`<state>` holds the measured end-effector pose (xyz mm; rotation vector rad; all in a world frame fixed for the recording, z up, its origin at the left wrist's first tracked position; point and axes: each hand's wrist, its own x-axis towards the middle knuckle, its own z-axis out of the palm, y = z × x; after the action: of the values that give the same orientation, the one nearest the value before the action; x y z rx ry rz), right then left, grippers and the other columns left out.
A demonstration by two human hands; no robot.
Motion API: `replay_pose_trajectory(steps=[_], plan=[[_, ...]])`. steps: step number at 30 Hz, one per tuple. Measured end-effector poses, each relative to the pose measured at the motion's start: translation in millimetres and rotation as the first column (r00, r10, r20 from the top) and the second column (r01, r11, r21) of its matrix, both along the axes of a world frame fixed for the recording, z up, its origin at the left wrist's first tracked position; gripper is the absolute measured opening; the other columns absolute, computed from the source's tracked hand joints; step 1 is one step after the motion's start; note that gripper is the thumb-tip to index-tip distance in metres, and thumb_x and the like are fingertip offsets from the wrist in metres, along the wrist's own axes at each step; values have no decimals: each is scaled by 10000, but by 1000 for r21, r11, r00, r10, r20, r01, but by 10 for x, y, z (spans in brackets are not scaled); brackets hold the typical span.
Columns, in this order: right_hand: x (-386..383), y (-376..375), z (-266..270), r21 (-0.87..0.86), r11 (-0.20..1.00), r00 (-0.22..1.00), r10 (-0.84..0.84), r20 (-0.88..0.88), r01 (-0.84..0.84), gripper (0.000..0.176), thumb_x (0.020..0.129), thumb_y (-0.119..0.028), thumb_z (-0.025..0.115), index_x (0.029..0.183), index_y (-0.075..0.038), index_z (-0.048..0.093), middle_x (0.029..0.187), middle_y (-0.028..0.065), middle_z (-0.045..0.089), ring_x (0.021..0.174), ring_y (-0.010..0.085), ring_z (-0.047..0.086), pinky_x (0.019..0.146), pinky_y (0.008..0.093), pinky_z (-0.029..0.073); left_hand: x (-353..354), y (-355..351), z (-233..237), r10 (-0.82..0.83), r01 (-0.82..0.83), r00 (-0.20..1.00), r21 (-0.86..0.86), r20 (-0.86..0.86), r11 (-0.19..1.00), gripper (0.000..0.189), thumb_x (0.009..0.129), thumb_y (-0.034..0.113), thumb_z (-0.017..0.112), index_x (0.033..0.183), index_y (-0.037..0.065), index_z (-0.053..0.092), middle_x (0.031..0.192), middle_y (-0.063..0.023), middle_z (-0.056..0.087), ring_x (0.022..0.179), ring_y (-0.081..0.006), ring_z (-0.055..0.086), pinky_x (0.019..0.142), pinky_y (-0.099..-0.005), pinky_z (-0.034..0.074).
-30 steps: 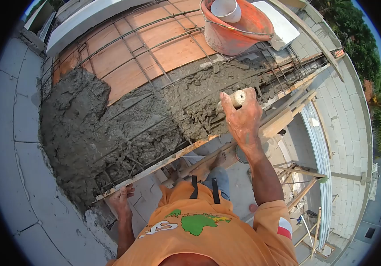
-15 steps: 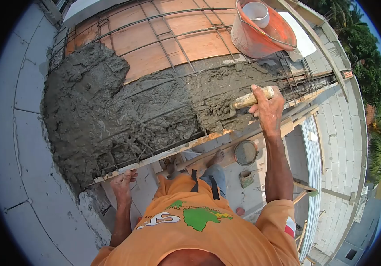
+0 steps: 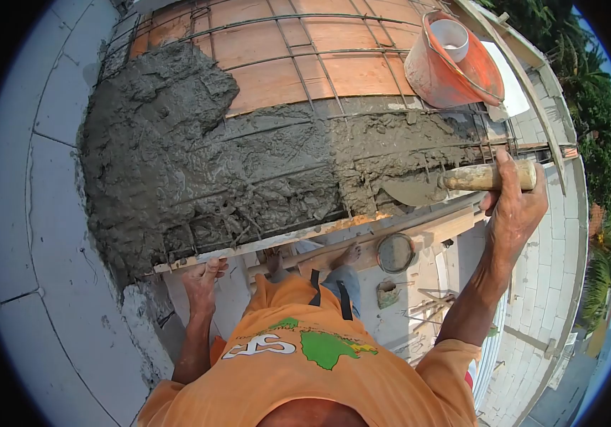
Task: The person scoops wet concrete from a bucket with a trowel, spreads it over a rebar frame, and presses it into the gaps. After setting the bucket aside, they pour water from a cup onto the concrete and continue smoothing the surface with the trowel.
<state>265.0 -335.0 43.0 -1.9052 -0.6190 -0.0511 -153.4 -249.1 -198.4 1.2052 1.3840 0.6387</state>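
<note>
Head view, corners lost to a black fisheye rim. Hides much of grey steel rebar grid (image 3: 298,53) under wet grey concrete (image 3: 198,164). Grips wooden-handled steel trowel (image 3: 462,181) in fully closed right hand (image 3: 515,206), blade resting on the concrete's right end. Clamps left hand (image 3: 202,277) tight over long wooden form board (image 3: 284,238), palm unseen.
</note>
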Motion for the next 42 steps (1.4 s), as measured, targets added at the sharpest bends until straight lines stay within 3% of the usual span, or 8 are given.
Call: replay_pose_trajectory(steps=[7,11,19,21,23,30,35,42], plan=[[-666,219,126,62,981,973,188,-132,-181,279,853,-157,773,895,10,553,669,82,611,455,103,509,413,259,400,20,-24,24,18,-19,999,11,40,1000,481,911,430,703,1002,-41,749,873,-127,736,807,-189,691,749,-316,539],[-891,684,-802,-109,942,939,327,109,-316,325,840,-166,783,889,8,513,658,131,624,549,193,614,521,391,508,18,-8,17,24,-23,997,-6,75,1000,477,911,423,706,998,-44,748,871,-126,734,809,-185,689,750,-314,538],[-1045,649,-198,8,930,930,367,7,-367,373,852,-248,779,866,0,501,652,153,620,564,276,647,507,365,517,4,7,-6,12,-11,994,-10,108,1000,493,902,435,712,959,-54,742,885,-145,735,800,-206,698,733,-325,546],[-1142,699,-334,-213,906,877,412,245,-366,373,855,-242,774,867,8,498,705,166,619,599,279,661,499,360,528,22,10,10,-9,8,993,7,118,1000,497,896,434,717,911,-63,738,893,-161,737,788,-222,706,718,-335,552],[-1105,842,-1017,-154,917,846,398,354,-368,380,865,-233,771,887,12,482,676,139,563,550,238,618,459,376,486,11,1,-13,9,-10,995,11,96,1000,556,893,484,707,1003,-60,738,893,-134,733,799,-206,692,734,-321,535],[-1318,802,-278,-78,912,834,400,381,-402,361,860,-213,760,916,5,478,770,198,564,627,319,644,492,408,517,39,-5,-45,0,-1,994,10,113,1000,535,892,473,713,959,-58,735,879,-133,729,788,-213,698,709,-331,537],[-1081,850,-931,-145,882,839,472,272,-449,365,870,-231,757,907,1,478,753,173,549,607,278,627,488,409,508,49,-5,-28,20,-21,997,13,78,1000,525,892,463,716,950,-58,732,869,-133,729,758,-202,699,679,-315,545],[-550,-93,37,224,927,921,223,320,-302,357,859,-232,773,849,20,522,664,102,575,517,118,561,429,298,440,72,-28,-21,29,-30,999,33,19,999,525,924,451,683,988,-70,711,886,-152,728,757,-209,704,668,-302,557]])
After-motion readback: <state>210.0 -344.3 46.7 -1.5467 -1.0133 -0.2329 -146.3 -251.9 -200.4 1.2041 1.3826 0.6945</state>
